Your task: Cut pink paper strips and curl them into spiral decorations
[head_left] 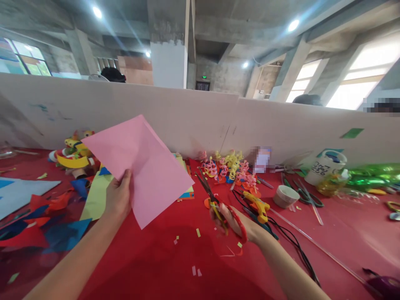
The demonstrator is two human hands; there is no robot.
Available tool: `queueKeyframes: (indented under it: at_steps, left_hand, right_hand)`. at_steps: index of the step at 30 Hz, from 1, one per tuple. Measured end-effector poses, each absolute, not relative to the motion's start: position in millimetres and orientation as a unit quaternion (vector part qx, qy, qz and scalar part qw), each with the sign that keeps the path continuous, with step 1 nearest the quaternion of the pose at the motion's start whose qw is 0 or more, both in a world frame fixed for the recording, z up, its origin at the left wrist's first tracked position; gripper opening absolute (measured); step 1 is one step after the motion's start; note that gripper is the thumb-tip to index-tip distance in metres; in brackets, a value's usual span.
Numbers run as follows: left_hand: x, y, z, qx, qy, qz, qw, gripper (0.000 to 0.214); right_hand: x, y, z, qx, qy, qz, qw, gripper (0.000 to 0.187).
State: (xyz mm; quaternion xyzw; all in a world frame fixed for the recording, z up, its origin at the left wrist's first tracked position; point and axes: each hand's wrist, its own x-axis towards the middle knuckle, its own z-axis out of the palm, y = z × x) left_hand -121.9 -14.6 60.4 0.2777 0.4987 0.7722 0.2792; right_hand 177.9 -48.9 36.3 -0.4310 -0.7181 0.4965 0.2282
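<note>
A pink sheet of paper [153, 171], creased and folded over along its upper right edge, is pinched at its lower left side by my left hand [120, 196]. The thumb lies on the front of the sheet and the other fingers are mostly hidden behind it. My right hand [229, 218] grips a pair of scissors [205, 183] with red and yellow handles. Their dark blades are parted and point up and left, close to the paper's right corner but apart from it. A stack of coloured paper [187, 194] lies partly hidden behind the pink sheet.
Paper scraps [198, 232] dot the red table [150, 266]. Pink and yellow curled paper pieces [234, 164] stand behind the scissors. A yellow glue gun [258, 205] with a black cord and a white cup [286, 196] lie rightward. Coloured paper cuttings [59, 225] cover the left. A white partition [187, 112] borders the back.
</note>
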Motion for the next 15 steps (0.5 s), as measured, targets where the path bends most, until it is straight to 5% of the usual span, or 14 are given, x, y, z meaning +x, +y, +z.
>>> queueKeyframes:
  at_steps: [15]
  left_hand:
    - [-124.0, -11.2, 45.5, 0.345, 0.513, 0.745, 0.252, 0.039]
  right_hand:
    - [166.8, -60.5, 42.8, -0.405, -0.751, 0.488, 0.184, 0.061]
